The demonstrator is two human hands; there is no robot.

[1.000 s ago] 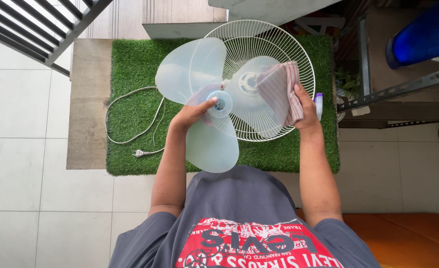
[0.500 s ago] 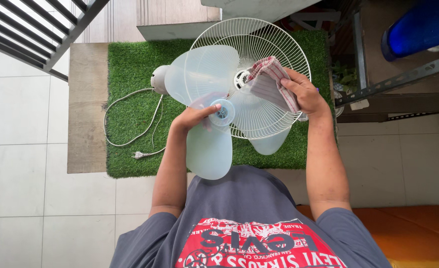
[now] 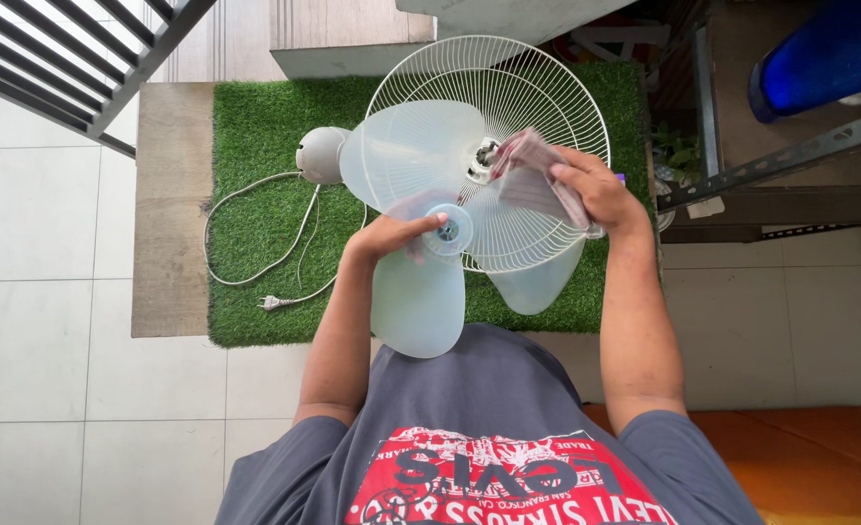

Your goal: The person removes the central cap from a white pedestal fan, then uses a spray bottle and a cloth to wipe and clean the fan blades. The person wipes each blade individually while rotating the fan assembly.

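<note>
Since half a sec ago the fan blade (image 3: 421, 224) has turned a bit & the cloth (image 3: 537, 180) has slid toward the middle. Left hand (image 3: 391, 233) pinches the blade by its round hub, up over the green mat (image 3: 255, 224). Right hand (image 3: 596, 190) is closed on the cloth, pressing it near the wire guard (image 3: 518, 78). Blade looks light, thin, bendy plastic, prob smooth, so holding the hub is best.

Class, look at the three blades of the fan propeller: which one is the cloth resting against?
The blade pointing right, under the right hand with the cloth. The upper-left blade and the lower blade are bare; the left hand grips the hub.
</note>
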